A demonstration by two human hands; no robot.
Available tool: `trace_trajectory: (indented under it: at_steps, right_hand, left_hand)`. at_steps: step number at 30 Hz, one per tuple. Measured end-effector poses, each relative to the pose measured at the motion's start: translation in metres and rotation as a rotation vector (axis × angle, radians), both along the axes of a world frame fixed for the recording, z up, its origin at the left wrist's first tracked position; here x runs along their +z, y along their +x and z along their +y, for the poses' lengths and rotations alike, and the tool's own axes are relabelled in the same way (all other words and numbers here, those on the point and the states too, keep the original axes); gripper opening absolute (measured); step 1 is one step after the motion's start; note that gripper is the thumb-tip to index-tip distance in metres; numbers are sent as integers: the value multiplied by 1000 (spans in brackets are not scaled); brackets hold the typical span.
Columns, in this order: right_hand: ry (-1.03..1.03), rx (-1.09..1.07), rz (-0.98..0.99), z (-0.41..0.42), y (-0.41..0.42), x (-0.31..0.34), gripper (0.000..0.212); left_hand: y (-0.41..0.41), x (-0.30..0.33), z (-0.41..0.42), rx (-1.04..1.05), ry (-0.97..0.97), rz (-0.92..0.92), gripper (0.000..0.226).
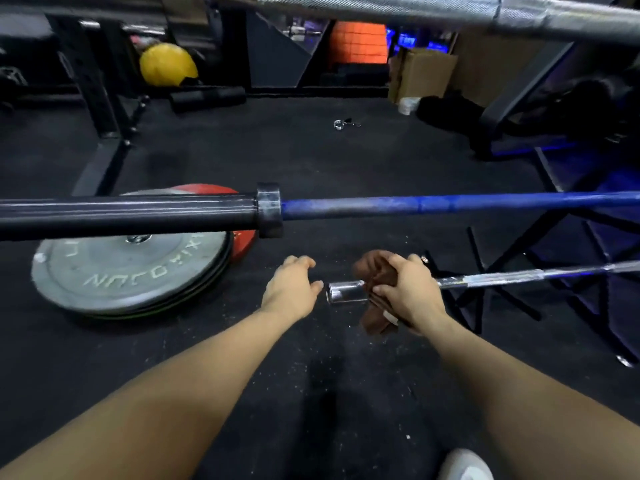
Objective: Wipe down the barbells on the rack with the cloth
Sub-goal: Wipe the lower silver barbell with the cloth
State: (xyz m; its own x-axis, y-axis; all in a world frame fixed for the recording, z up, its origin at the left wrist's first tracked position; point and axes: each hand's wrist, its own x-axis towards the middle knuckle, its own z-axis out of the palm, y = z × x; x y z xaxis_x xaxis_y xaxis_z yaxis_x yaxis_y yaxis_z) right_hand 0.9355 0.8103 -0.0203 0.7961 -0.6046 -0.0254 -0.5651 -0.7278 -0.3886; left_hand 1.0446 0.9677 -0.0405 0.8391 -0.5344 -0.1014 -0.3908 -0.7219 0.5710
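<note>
Three barbells lie across the rack. The lowest is a chrome barbell [346,292] whose sleeve end points left. My right hand [408,292] grips a brown cloth [375,271] wrapped round that sleeve. My left hand [292,289] hovers just left of the sleeve's end, fingers relaxed, holding nothing. Above runs a blue barbell [415,205] with a black sleeve [131,216]. A silver barbell [415,8] crosses the top of the view.
Grey and red weight plates [128,271] are stacked on the black floor at left. The black rack frame [485,289] stands at right. A collar clip [341,124], a yellow ball [168,64], a foam roller [207,97] and cardboard boxes [422,74] lie further back.
</note>
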Motion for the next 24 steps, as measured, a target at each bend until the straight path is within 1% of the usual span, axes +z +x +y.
trace_trajectory:
  at_steps: [4,11,14,17,20,22,24]
  right_hand:
    - [24,75,7,-19,9,-4,65]
    - [76,213,-41,-57,12,-5,62]
    - [70,204,-42,-75,16,0,62]
    - [77,198,-40,-88,19,0,63]
    - [115,209,-61,-97,27,-10,65]
    - [134,223,-86,-98,33,-20,63]
    - [171,247,-90,-95,36,-34,61]
  left_hand:
    - [-5,-6,-4,94,23,25,40]
    - [-27,-2,-31,177,51,8,40]
    - [-28,-2,-43,173,42,-1,39]
    - [-21,-13,-56,172,46,29,40]
    - [-13,-27,-73,209,95,55,41]
    - [-8,-35,-81,242,90,29,39]
    - [-6,-45,-88,226,89,3,38]
